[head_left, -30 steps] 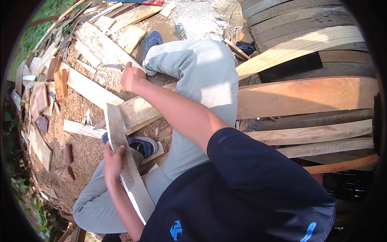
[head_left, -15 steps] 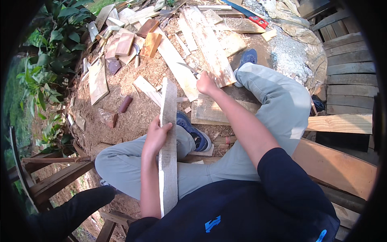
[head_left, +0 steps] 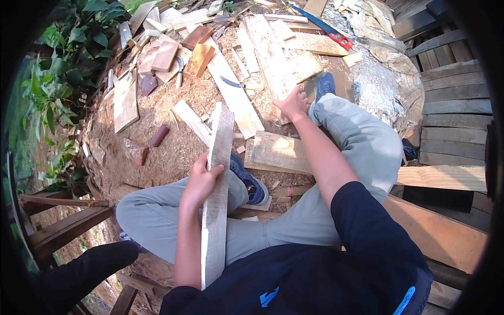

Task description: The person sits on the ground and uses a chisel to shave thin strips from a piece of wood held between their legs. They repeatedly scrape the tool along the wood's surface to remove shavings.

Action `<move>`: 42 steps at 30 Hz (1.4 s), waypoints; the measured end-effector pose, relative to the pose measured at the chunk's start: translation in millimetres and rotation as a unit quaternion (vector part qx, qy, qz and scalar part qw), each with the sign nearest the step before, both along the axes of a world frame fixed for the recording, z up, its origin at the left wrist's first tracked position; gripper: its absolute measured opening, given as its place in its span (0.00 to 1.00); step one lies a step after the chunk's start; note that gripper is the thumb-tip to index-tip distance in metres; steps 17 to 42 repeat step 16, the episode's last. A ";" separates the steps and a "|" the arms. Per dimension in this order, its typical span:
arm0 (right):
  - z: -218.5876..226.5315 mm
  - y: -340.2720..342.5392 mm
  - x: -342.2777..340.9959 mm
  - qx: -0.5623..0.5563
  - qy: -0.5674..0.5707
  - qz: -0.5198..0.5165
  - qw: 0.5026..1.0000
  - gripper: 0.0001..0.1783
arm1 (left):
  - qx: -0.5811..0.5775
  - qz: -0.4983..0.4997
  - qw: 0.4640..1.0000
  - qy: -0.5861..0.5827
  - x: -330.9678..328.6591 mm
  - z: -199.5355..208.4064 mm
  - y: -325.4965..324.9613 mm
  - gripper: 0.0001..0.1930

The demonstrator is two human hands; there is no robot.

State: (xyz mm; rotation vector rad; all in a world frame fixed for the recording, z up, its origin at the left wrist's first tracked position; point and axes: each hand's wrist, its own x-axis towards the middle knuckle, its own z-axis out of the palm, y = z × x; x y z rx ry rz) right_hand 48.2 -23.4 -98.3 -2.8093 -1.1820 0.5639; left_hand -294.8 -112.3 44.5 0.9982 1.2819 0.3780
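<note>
My left hand [head_left: 201, 180] grips a long pale grey wooden plank [head_left: 216, 195] that lies along my lap and points away from me. My right hand [head_left: 292, 103] reaches forward, fingers spread, resting on a long weathered board [head_left: 270, 52] on the ground beside my blue shoe [head_left: 323, 85]. A curved knife [head_left: 232, 82] with a wooden handle lies on another pale plank [head_left: 234, 95] just left of that hand. A short squarish board [head_left: 279, 152] lies on the sawdust below my right arm. My other blue shoe [head_left: 249, 180] sits next to the held plank.
Many offcuts and boards litter the sawdust ahead, including an orange-brown block [head_left: 199, 60]. A red-handled blue saw [head_left: 323, 28] lies at the far right. Stacked planks [head_left: 451, 100] rise on the right, green plants [head_left: 63, 68] on the left, and a wooden frame [head_left: 58, 220] at lower left.
The view has swung left across the yard. My right hand moved from the low board out onto the long weathered board. The left hand keeps its hold on the plank.
</note>
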 end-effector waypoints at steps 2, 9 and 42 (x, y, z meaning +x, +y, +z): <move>-17.2 -4.1 4.3 -0.037 -0.008 -0.014 0.999 0.69 | -0.009 -0.004 1.000 0.002 2.6 -1.8 1.4 0.22; -17.7 -3.7 0.3 -0.071 -0.021 0.002 0.997 0.71 | -0.006 0.004 1.000 0.019 -12.7 -6.3 -2.1 0.25; 88.1 16.5 8.5 -0.067 -0.036 0.068 0.995 0.69 | 0.064 0.020 0.997 0.029 -1.8 -4.0 4.2 0.29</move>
